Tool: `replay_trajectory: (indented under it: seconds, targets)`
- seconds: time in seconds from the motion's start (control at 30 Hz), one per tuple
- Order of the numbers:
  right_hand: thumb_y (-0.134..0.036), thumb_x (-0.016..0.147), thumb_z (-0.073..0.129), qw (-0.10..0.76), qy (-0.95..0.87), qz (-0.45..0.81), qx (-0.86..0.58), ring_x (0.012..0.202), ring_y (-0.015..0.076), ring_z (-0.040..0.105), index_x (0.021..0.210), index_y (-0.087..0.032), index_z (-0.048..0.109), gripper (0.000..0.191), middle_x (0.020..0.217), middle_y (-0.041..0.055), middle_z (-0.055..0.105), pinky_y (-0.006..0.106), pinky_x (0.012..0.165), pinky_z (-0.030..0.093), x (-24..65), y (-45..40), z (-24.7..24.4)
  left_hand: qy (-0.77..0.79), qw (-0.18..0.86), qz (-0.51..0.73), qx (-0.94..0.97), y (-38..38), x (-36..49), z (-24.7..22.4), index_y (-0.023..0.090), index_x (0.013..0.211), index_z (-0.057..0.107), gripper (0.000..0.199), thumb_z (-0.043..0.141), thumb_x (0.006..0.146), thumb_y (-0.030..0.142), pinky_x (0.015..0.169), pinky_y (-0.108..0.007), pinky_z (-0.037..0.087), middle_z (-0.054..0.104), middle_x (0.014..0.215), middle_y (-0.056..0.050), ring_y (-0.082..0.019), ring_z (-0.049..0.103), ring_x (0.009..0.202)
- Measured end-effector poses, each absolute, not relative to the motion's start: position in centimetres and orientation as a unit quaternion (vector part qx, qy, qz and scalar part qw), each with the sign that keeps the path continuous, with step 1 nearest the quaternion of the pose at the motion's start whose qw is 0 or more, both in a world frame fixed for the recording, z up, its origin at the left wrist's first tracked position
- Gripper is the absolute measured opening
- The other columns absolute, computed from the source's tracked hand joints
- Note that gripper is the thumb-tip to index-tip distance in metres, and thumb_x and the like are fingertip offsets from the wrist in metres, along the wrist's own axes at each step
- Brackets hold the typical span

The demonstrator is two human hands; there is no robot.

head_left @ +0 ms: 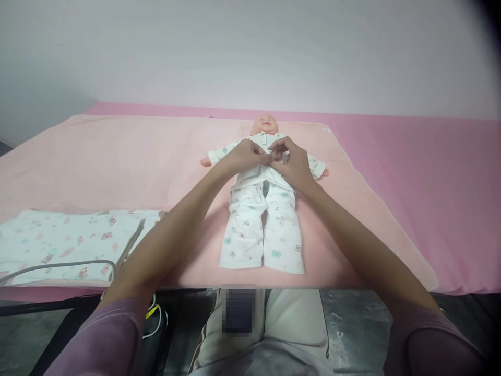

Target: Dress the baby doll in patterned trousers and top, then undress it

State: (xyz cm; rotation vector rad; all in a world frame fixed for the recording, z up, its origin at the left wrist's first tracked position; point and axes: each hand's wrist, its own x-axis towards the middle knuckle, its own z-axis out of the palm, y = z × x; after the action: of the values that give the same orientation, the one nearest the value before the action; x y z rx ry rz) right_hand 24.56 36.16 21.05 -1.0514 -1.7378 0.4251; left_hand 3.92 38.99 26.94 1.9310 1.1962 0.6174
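The smooth pinkish baby doll (264, 126) lies face up on the peach-pink cloth blanket (156, 167), which covers much of the pink-covered tabletop (415, 177). The head points toward the pale wall (250, 57); the legs point toward the seated person; both arms extend sideways. The doll wears the white printed fabric top with front fasteners (254, 176) and the white printed fabric trousers (243, 230).

Both of the person's hands meet at the top's front opening. The left hand (250, 155) has its fingers pinched on the fabric. The right hand (293, 163) has its fingers bent at the same point; I cannot tell whether they grip.

The folded white printed cloth (74, 237) lies beside the left forearm.
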Motion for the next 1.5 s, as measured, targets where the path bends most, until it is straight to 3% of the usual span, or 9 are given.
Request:
replay_trajectory:
  seconds: [0.23,0.4,0.57,0.7,0.8,0.93,1.07,1.3,1.5]
  targets:
    - [-0.066,0.078,0.102,0.465,-0.704,0.296,-0.448,0.079,0.0179,0.057,0.105,-0.027,0.065,0.060,0.089,-0.0004,0.065,0.034,0.075,0.049,26.3,36.8,21.6,0.468,0.419,0.236,0.741,39.9,3.0,26.3,0.020,0.066,0.057,0.049,0.086,0.093,0.048,0.064,-0.035,0.017,0.039,0.065,0.000,-0.011,0.028,0.058]
    - [-0.071,0.098,0.083,0.385,-0.743,0.332,-0.436,0.084,0.0194,0.057,0.103,-0.026,0.073,0.047,0.094,0.0031,0.068,0.034,0.077,0.049,28.2,37.3,22.1,0.415,0.473,0.228,0.743,40.7,2.1,26.2,0.021,0.079,0.073,0.030,0.085,0.093,0.045,0.064,-0.032,0.026,0.052,0.073,-0.001,-0.013,0.040,0.064]
    - [-0.067,0.102,0.079,0.358,-0.766,0.319,-0.429,0.086,0.0201,0.056,0.106,-0.027,0.072,0.041,0.096,0.0032,0.068,0.035,0.081,0.050,28.7,37.1,22.7,0.434,0.434,0.213,0.760,40.4,2.4,26.2,0.021,0.091,0.077,0.019,0.083,0.094,0.040,0.065,-0.032,0.031,0.059,0.080,-0.002,-0.013,0.047,0.067]
    - [-0.050,0.102,0.080,0.355,-0.792,0.251,-0.429,0.096,0.0235,0.064,0.114,-0.027,0.076,0.027,0.120,0.0075,0.072,0.039,0.088,0.055,29.5,37.8,23.9,0.472,0.389,0.223,0.759,40.0,2.8,26.6,0.022,0.107,0.075,0.028,0.089,0.090,0.038,0.068,-0.030,0.038,0.068,0.095,-0.003,-0.015,0.058,0.077]
    - [-0.040,0.100,0.079,0.352,-0.815,0.191,-0.418,0.105,0.0282,0.068,0.127,-0.029,0.079,0.029,0.140,0.0101,0.069,0.045,0.094,0.058,29.8,39.5,24.7,0.507,0.368,0.249,0.739,40.7,2.8,27.3,0.022,0.120,0.071,0.042,0.091,0.089,0.042,0.075,-0.029,0.045,0.076,0.112,-0.007,-0.020,0.069,0.092]
    - [-0.035,0.099,0.078,0.308,-0.844,0.171,-0.403,0.100,0.0310,0.068,0.116,-0.028,0.085,0.020,0.126,0.0110,0.074,0.051,0.096,0.058,29.6,42.0,25.9,0.512,0.353,0.251,0.742,42.8,2.8,27.8,0.021,0.107,0.078,0.027,0.089,0.090,0.038,0.079,-0.029,0.048,0.080,0.112,-0.008,-0.021,0.072,0.095]
    - [-0.043,0.094,0.087,0.312,-0.848,0.151,-0.402,0.097,0.0312,0.064,0.094,-0.025,0.083,0.019,0.105,0.0109,0.073,0.049,0.095,0.056,29.5,43.4,26.8,0.470,0.405,0.244,0.745,44.7,2.8,27.6,0.020,0.099,0.087,0.018,0.088,0.089,0.035,0.079,-0.029,0.049,0.081,0.106,-0.007,-0.018,0.070,0.088]
    - [-0.054,0.097,0.087,0.427,-0.785,0.198,-0.402,0.091,0.0255,0.063,0.102,-0.027,0.079,0.028,0.108,0.0074,0.072,0.043,0.089,0.055,27.6,43.3,24.4,0.469,0.444,0.250,0.722,45.5,2.7,27.1,0.021,0.103,0.089,0.023,0.091,0.081,0.026,0.073,-0.028,0.048,0.079,0.101,-0.006,-0.016,0.067,0.082]
    - [-0.042,0.089,0.095,0.407,-0.722,0.280,-0.484,0.091,0.0226,0.068,0.105,-0.025,0.077,0.029,0.109,0.0058,0.081,0.037,0.082,0.056,28.0,41.8,24.6,0.480,0.463,0.218,0.712,45.6,2.3,27.3,0.021,0.100,0.088,0.018,0.091,0.086,0.033,0.069,-0.030,0.047,0.073,0.086,-0.006,-0.014,0.060,0.069]
